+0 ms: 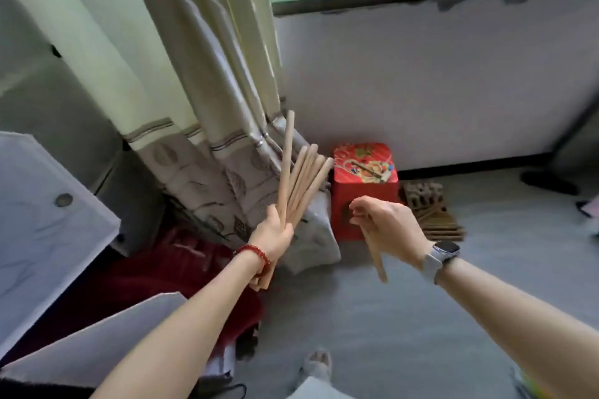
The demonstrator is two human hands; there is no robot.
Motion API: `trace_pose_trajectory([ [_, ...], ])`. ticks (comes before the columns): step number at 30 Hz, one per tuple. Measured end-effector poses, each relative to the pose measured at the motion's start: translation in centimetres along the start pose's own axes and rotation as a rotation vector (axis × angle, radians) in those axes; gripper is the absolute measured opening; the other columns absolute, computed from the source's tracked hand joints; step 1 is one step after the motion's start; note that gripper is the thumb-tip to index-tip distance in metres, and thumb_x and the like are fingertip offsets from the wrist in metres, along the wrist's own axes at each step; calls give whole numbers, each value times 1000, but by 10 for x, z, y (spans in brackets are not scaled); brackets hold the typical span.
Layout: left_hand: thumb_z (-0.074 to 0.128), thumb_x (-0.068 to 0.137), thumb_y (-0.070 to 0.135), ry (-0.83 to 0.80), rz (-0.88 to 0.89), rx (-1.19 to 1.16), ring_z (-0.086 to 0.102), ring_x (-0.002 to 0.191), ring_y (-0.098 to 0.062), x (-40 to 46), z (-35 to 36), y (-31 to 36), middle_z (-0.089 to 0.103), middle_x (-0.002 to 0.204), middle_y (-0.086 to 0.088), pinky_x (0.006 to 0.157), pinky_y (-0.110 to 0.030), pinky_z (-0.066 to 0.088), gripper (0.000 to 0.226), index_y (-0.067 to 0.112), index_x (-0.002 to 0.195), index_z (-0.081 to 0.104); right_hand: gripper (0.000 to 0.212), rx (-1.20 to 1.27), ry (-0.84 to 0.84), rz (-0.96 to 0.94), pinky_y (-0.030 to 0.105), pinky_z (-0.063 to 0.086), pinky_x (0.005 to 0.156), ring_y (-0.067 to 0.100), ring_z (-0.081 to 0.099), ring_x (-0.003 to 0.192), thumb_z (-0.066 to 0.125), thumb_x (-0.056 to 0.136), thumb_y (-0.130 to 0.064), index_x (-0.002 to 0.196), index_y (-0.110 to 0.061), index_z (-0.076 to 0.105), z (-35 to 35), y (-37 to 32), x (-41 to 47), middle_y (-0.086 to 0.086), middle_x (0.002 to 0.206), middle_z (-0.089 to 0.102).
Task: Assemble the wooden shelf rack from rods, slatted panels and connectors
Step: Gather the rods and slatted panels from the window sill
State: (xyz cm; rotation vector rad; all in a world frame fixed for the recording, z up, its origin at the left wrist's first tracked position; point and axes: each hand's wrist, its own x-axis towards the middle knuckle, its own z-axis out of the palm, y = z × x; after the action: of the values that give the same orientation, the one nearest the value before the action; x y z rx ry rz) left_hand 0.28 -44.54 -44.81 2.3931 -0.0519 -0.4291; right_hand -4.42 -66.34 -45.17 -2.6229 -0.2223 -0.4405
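Your left hand (275, 235) grips a fanned bundle of rods (299, 181), about six by count, their tips pointing up toward the curtain (207, 74). Your right hand (385, 227), well apart from it, is curled round one single rod (377, 261) that points down. Just beyond that hand stands one red box (364, 185), and to its right lies one stack of slatted panels (437, 220) on the floor.

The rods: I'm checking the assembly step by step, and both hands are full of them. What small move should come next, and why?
Probably bring the single rod in the right hand across into the bundle that the left hand grips. The hands are close together, neither is free, and the slatted parts lie untouched on the floor beside the red box.
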Motion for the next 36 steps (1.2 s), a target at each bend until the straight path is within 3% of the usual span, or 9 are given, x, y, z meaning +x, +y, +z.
trace_pose_trajectory([
  [11, 39, 95, 14, -535, 74, -57, 60, 88, -30, 122, 147, 52, 55, 109, -18, 82, -40, 50, 25, 6, 119, 38, 15, 206, 44, 738, 22, 27, 57, 19, 46, 66, 64, 87, -12, 86, -7, 50, 21, 184, 8, -2, 66, 49],
  [14, 37, 96, 11, -565, 26, -127, 58, 84, -28, 171, 157, 73, 51, 104, -15, 81, -43, 52, 23, 5, 118, 36, 18, 284, 88, 917, 19, 31, 56, 18, 47, 67, 62, 87, -10, 78, -12, 47, 23, 221, 40, -5, 63, 46],
  [17, 37, 97, 12, -547, -20, -128, 59, 93, -34, 213, 169, 105, 52, 106, -20, 86, -45, 50, 28, 1, 123, 35, 25, 402, 174, 1118, 37, 44, 71, 26, 54, 72, 60, 85, -7, 69, -18, 44, 14, 255, 61, 0, 66, 51],
  [19, 37, 97, 10, -547, -45, -178, 60, 80, -32, 234, 180, 130, 53, 98, -19, 76, -41, 52, 28, 0, 123, 34, 24, 500, 249, 1233, 43, 48, 72, 26, 56, 65, 57, 85, -4, 69, -17, 45, 2, 275, 68, 3, 70, 52],
  [22, 36, 97, 11, -590, -34, -195, 57, 63, -24, 260, 201, 173, 51, 84, -13, 63, -36, 51, 27, -1, 121, 34, 20, 611, 350, 1348, 34, 49, 64, 16, 54, 53, 53, 87, -2, 72, -15, 49, -16, 311, 73, 3, 68, 52],
  [26, 38, 96, 13, -651, 27, -147, 61, 76, -31, 287, 237, 229, 55, 100, -19, 75, -43, 54, 26, 2, 119, 36, 19, 888, 481, 1481, 16, 49, 45, 13, 49, 57, 48, 90, 3, 74, -8, 52, -38, 359, 79, 5, 69, 48],
  [31, 38, 97, 16, -697, 39, -107, 60, 74, -24, 315, 300, 287, 56, 100, -17, 72, -37, 56, 32, 2, 125, 35, 23, 1161, 567, 1613, 18, 48, 39, 19, 52, 53, 45, 87, 14, 68, 1, 47, -69, 439, 77, 8, 52, 40],
  [33, 37, 98, 18, -684, -18, -132, 59, 64, -20, 327, 329, 314, 56, 93, -15, 60, -31, 54, 30, 3, 124, 35, 21, 1285, 556, 1626, 22, 51, 49, 27, 57, 62, 42, 88, 15, 72, 2, 45, -83, 479, 79, 11, 56, 45],
  [36, 38, 97, 19, -643, -111, -175, 59, 66, -24, 345, 367, 351, 54, 96, -18, 66, -35, 55, 32, 1, 124, 35, 16, 1426, 442, 1643, 27, 50, 67, 33, 58, 69, 37, 90, 15, 79, 5, 44, -103, 533, 79, 24, 77, 52],
])
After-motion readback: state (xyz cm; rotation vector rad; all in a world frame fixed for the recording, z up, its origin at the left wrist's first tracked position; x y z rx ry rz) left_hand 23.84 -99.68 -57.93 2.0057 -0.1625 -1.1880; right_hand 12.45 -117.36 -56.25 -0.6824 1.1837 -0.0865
